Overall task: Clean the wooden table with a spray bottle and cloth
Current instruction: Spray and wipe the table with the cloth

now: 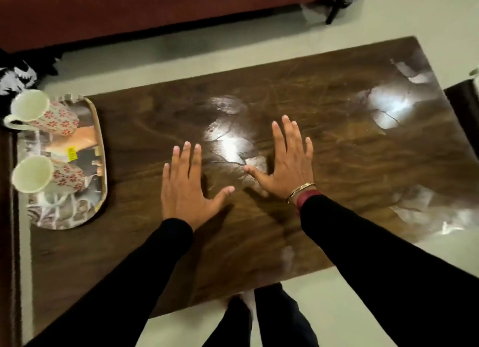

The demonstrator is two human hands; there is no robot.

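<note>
Head view: the tray [102, 149] with two mugs [61, 120] sits right at the tabletop [350, 170] edge, so a wide sweep could shove it off. Both hands are spread flat and empty over the wood, the left hand [185, 188] nearer the tray and the right hand [287, 165] farther from it. No spray bottle or cloth in sight.

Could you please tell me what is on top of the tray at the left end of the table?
A far floral mug and a near floral mug sit on the tray; a yellow sticker shows beside them. The tray surface beneath the mugs is covered.
</note>
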